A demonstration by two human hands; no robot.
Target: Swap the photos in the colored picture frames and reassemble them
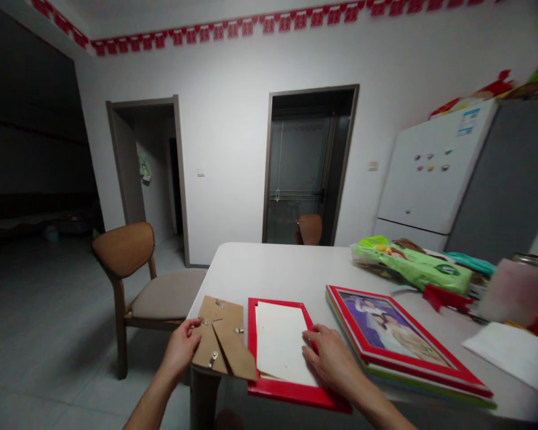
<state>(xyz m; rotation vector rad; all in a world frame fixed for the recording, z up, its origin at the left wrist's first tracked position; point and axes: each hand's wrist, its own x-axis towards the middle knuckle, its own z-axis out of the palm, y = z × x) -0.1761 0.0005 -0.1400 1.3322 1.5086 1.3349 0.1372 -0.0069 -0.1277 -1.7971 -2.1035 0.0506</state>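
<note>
My left hand [183, 346] pinches the left edge of a brown picture frame backing board [228, 316]. The board has small metal clips and a stand leg angled out; its lower right corner overlaps the frame beside it. That red picture frame [291, 393] lies face down near the table's front edge, with a white sheet [280, 340] inside it. My right hand [332, 355] is closed over the frame's right side, its curled fingertips by the sheet's edge. To the right, a red-rimmed framed photo [394, 328] lies face up on a stack with a green-edged frame.
The white table [269, 263] also carries a green package [412, 263], a jar [506, 292] and a folded white paper [511, 352] on the right. A wooden chair [125, 251] stands to the left. A fridge [430, 167] is at the back right.
</note>
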